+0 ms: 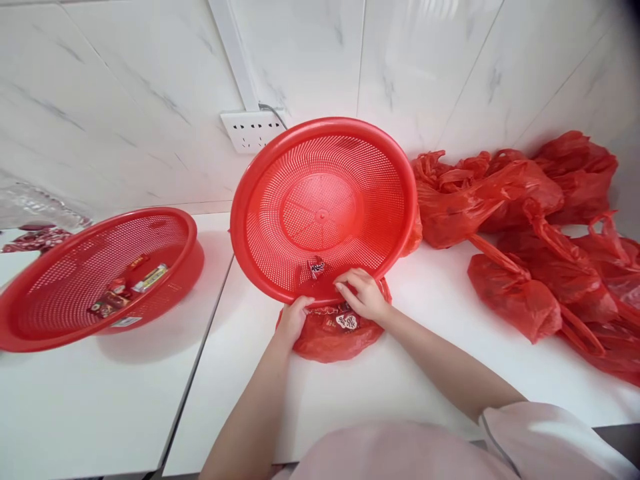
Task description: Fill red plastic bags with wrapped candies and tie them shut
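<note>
A large red perforated basket (pixel 323 200) is tilted up toward me, with a small dark red packet (pixel 317 268) lying low inside it. Below its front rim is a red plastic bag (pixel 333 347) holding wrapped packets (pixel 347 321). My left hand (pixel 294 320) is closed on the basket's lower rim together with the bag's edge. My right hand (pixel 363 293) is at the lower right of the rim, its fingers curled over the inside; whether they hold anything is hidden.
Another red basket (pixel 187 263) with several small packets stands on the left. Several tied red bags (pixel 520 300) crowd the right side. A power strip (pixel 253 130) is on the tiled wall behind. A seam runs between the white tables (pixel 135 393).
</note>
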Motion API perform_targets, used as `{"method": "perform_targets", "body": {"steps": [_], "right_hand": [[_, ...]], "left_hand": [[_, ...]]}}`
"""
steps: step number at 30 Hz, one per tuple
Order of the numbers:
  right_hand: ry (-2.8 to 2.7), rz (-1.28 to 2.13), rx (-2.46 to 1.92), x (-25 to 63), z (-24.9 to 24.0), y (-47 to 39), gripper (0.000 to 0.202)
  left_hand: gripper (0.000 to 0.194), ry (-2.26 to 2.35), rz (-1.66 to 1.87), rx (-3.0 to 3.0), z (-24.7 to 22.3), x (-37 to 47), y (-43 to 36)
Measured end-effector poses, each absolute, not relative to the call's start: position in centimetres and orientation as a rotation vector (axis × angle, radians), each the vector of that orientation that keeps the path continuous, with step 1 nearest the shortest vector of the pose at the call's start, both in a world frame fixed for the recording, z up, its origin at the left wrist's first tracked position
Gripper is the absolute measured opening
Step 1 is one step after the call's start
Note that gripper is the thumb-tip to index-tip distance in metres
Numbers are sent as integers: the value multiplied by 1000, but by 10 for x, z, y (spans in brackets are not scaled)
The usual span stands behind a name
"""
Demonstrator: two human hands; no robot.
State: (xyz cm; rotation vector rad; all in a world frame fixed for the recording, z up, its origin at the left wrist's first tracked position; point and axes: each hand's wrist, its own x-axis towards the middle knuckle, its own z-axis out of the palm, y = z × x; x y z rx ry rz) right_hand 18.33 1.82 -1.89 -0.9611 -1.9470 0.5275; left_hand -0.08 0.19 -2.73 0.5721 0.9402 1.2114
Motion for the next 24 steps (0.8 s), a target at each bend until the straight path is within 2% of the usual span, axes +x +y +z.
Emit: {"method": "perform_targets", "body": {"steps": [2,5,8,11,16,21,24], "right_hand": [[-2051,415,-996,180,-11,20,33],[-2193,375,-1027,176,0,21,69],[-2285,468,-969,176,1,21,80],[-2311,488,-957,177,-7,20,71],[-2230,552,-873,178,-14,19,25],[-1842,1049,-755,178,-10,9,25],[-1621,1234,-792,176,-17,7,33]], "left_hand": [[30,956,1231,611,-30,-4,1],[27,966,1233,661,-33,-9,1],[31,985,1199,665,-35,-11,2],[28,1010,1211,653,-35,-9,3],[21,957,1243,617,-29,-3,5],[25,950,1254,591,-25,-4,8],[27,929,1273,575,-25,-6,10]]}}
